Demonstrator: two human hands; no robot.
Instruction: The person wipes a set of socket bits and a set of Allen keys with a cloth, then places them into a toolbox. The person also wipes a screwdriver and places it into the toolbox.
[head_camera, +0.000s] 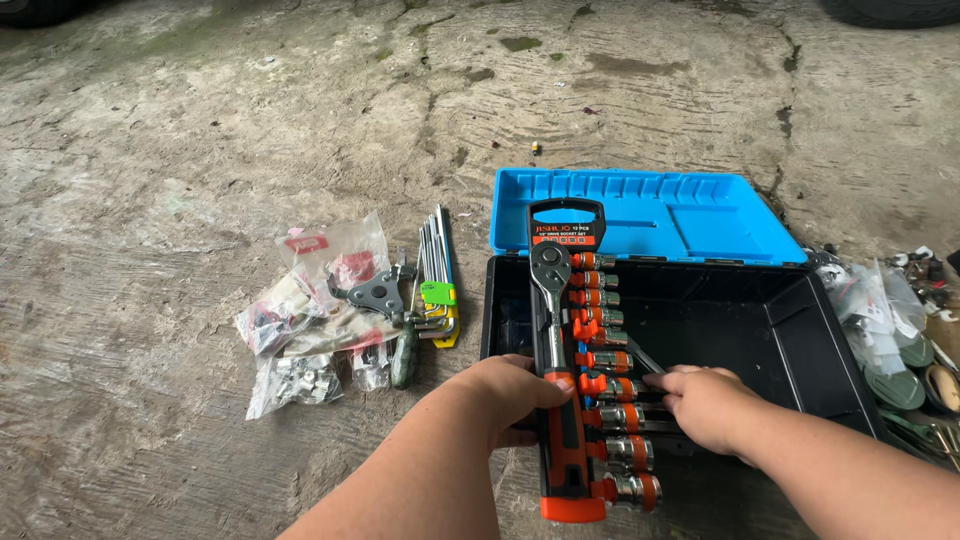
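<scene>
From the head camera, looking down at a rough concrete floor (180, 150), an open black toolbox (750, 330) sits with its blue lid (650, 215) thrown back flat behind it. Across the box's left part lies a socket set holder (590, 390), black and orange, carrying a ratchet wrench (553, 330) with an orange-and-black grip and a column of chrome sockets (615, 415) banded in orange. The left hand (510, 400) grips the holder's left edge beside the ratchet handle, fingers curled and pressed together around it. The right hand (705, 405) rests on the holder's right side, fingertips closed on a thin dark bar near the middle sockets; whether it pinches the bar or only touches it cannot be told. Left of the box, on the floor, lie clear plastic bags of small parts (300, 330), a metal puller (375, 292), a green-handled screwdriver (404, 355) and a bunch of hex keys (437, 275). Right of the box, more bags and odd items (900, 330) are heaped.
</scene>
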